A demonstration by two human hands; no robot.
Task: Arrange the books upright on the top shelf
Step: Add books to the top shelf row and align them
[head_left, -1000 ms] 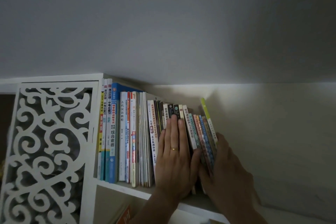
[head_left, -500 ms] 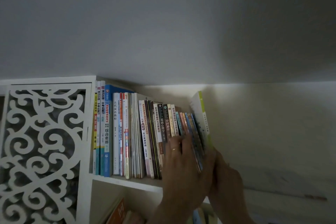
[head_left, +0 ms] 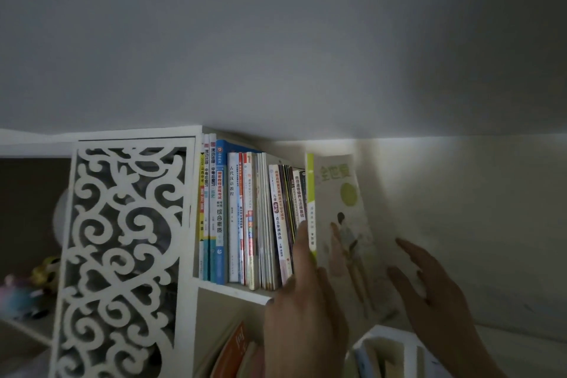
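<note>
green book [head_left: 340, 218] now swung cover-out at row end; left hand [head_left: 303, 310] presses spines flat-fingered, right hand [head_left: 435, 288] off & spread, holding nothing. needs closing up.

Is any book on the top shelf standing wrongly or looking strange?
Yes. The green-spined book at the right end of the row is swung open toward the camera, front cover showing, not spine out like its neighbours. The left hand touches its spine.

Dim, soft-focus view, motion-blurred hands [head_left: 306, 313]
</note>
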